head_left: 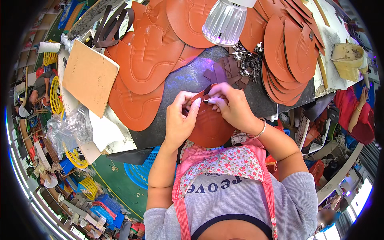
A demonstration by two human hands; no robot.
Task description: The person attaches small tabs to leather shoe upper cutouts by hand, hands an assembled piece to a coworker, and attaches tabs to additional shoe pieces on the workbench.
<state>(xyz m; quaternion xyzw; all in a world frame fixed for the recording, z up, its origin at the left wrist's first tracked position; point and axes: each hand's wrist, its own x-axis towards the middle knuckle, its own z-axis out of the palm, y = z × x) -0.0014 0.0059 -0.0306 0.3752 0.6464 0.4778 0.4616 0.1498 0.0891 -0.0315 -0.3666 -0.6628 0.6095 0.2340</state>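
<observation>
A reddish-brown leather piece [212, 130] with a rounded lower end is held close to my body at the table's front edge. My left hand [182, 120] is closed on its left side, thumb on top. From the right, my right hand [232, 106] pinches a short dark brown strap piece [207, 92] at the leather's upper end. A small shiny bit shows by those fingertips, too small to make out. Beyond my hands lie a heap of similar short strap pieces [232, 70] and a pile of small shiny metal parts [250, 60].
Stacked leather pieces lie left [148, 64] and right [280, 72] on the dark table mat [182, 84]. A lamp [226, 22] hangs over the far side. A tan board [90, 78], long dark straps [114, 30] and a yellowish container [348, 60] flank them. People work farther off.
</observation>
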